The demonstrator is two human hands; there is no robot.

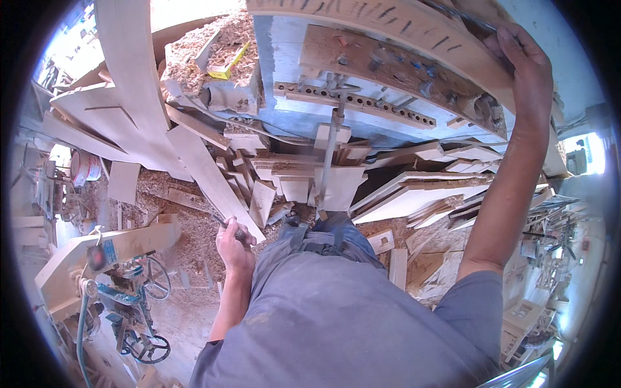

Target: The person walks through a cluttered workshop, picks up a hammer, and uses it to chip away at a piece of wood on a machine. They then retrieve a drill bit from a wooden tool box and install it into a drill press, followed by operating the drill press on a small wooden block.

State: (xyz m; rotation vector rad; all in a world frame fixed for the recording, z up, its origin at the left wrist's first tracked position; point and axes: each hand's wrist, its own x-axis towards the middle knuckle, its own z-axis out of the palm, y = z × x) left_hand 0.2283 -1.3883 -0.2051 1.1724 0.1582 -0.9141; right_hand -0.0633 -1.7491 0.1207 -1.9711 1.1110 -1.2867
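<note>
My left hand (236, 246) is closed around a small dark hand tool (239, 234), whose thin shaft sticks out past the fingers. Close by it lies the end of a long pale wooden board (218, 179). Up at the right, my right hand (526, 63) reaches across a thick wooden plank (422, 41) that bears a row of dark pencil-like strokes. Its thumb and fingers are at the end of a long dark rod (463, 17) above the plank's far edge. Part of the rod is hidden by the fingers.
A metal bar clamp (332, 140) stands upright ahead of me. Beyond it are a holed wooden strip (359, 104) and a worn board (388, 63). Offcuts (417, 194) lean below. A machine with handwheels (145, 347) stands left. Wood shavings surround a yellow box (228, 65).
</note>
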